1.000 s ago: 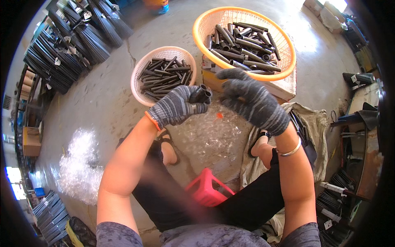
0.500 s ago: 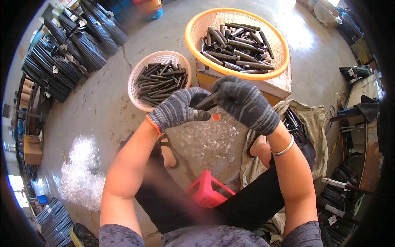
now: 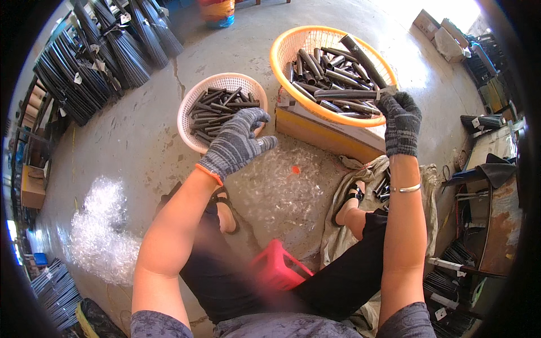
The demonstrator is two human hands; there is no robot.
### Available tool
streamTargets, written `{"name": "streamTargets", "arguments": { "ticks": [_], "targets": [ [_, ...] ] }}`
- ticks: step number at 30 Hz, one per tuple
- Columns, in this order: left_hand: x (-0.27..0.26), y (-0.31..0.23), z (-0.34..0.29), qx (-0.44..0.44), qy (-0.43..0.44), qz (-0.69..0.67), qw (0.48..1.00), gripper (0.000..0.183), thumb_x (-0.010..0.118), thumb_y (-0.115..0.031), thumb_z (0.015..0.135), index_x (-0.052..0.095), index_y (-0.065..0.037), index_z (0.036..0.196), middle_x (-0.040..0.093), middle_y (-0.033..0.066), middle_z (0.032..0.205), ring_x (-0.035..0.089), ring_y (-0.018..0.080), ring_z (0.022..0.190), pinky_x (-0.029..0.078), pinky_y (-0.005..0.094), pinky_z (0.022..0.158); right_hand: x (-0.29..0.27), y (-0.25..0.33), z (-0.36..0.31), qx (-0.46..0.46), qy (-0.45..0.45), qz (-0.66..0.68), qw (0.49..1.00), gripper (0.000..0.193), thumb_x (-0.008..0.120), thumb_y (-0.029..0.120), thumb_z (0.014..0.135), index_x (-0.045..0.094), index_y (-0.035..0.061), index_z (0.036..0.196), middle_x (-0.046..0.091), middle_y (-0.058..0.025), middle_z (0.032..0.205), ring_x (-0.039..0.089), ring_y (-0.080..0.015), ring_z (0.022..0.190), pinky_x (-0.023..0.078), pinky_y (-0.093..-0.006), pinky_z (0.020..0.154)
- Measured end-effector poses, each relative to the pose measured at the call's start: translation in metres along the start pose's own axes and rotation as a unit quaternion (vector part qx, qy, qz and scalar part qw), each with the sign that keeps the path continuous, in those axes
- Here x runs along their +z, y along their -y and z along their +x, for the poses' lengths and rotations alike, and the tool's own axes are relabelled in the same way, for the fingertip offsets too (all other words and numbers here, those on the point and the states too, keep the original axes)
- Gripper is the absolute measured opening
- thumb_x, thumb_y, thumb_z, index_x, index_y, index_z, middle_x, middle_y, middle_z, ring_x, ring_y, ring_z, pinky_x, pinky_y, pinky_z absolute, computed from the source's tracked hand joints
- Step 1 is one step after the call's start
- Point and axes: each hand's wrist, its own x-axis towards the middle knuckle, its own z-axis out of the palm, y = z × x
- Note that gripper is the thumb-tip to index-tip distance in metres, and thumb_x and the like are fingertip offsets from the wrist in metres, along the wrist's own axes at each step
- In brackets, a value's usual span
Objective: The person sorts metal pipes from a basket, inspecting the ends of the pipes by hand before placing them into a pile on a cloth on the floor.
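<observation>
My left hand [image 3: 236,141], in a grey striped glove, hovers just in front of the white basket with its fingers spread and holds nothing. At the right front rim of the orange basket [image 3: 277,69], my gloved right hand [image 3: 402,125] is closed on the ends of dark tubes. One dark tube [image 3: 348,94] points left from its fingertips across the basket, and another longer tube [image 3: 363,61] slants up and away. A small pale piece shows at the fingertips; its kind is unclear. Many shorter black tubes fill this basket.
The white basket [image 3: 183,119] holds thinner black tubes. A cardboard box [image 3: 332,130] props up the orange basket. Clear plastic scraps [image 3: 104,236] lie on the floor. A cloth sack [image 3: 332,236] with tubes lies by my right foot; a red stool [image 3: 277,267] is between my legs.
My hands have parted. The right went from the middle over to the orange basket's right rim with dark tubes; the left let go, opened and stayed near the white basket.
</observation>
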Motion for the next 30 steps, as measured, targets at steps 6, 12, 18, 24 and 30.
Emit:
{"name": "streamTargets", "arguments": {
  "ticks": [6,12,18,24,30],
  "targets": [
    [-0.003,-0.027,-0.006,-0.007,0.034,0.020,0.999,0.054,0.079,-0.021,0.077,0.057,-0.004,0.124,0.061,0.0084,0.112,0.059,0.0159,0.093,0.051,0.0301,0.084,0.029,0.000,0.021,-0.076,-0.091,-0.007,0.993,0.008,0.073,0.005,0.080,0.067,0.0013,0.083,0.065,-0.0035,0.075,0.057,-0.0110,0.065,0.046,-0.0250,0.061],
    [-0.007,-0.016,-0.014,0.045,0.038,0.082,0.995,0.049,0.079,-0.020,0.077,0.059,-0.004,0.119,0.060,0.0083,0.113,0.060,0.0183,0.097,0.051,0.0315,0.086,0.044,-0.006,0.016,-0.015,-0.002,0.052,0.999,0.012,0.070,0.001,0.083,0.063,0.0018,0.092,0.066,-0.0071,0.084,0.063,-0.0142,0.071,0.054,-0.0256,0.065],
    [-0.007,-0.010,-0.016,0.078,0.056,0.069,0.993,0.047,0.078,-0.020,0.078,0.060,-0.003,0.118,0.061,0.0111,0.112,0.061,0.0216,0.103,0.051,0.0337,0.091,0.037,-0.005,0.011,-0.029,-0.011,0.044,0.999,0.008,0.068,0.005,0.085,0.065,0.0003,0.090,0.067,-0.0070,0.078,0.062,-0.0130,0.068,0.052,-0.0270,0.064],
    [-0.009,-0.010,-0.018,0.071,0.086,0.084,0.990,0.045,0.077,-0.021,0.079,0.060,-0.003,0.117,0.061,0.0125,0.112,0.062,0.0232,0.103,0.050,0.0349,0.092,0.028,-0.010,0.011,-0.036,-0.019,0.107,0.993,0.008,0.069,0.004,0.084,0.063,0.0004,0.087,0.066,-0.0085,0.079,0.064,-0.0144,0.069,0.054,-0.0263,0.063],
    [-0.006,-0.016,-0.012,0.073,0.130,0.114,0.982,0.045,0.075,-0.022,0.080,0.060,-0.004,0.118,0.061,0.0144,0.112,0.062,0.0253,0.102,0.050,0.0353,0.092,0.007,-0.008,0.015,-0.044,-0.054,0.145,0.987,0.010,0.067,-0.001,0.083,0.060,-0.0032,0.090,0.063,-0.0096,0.084,0.065,-0.0187,0.075,0.058,-0.0280,0.067]
  ]
}}
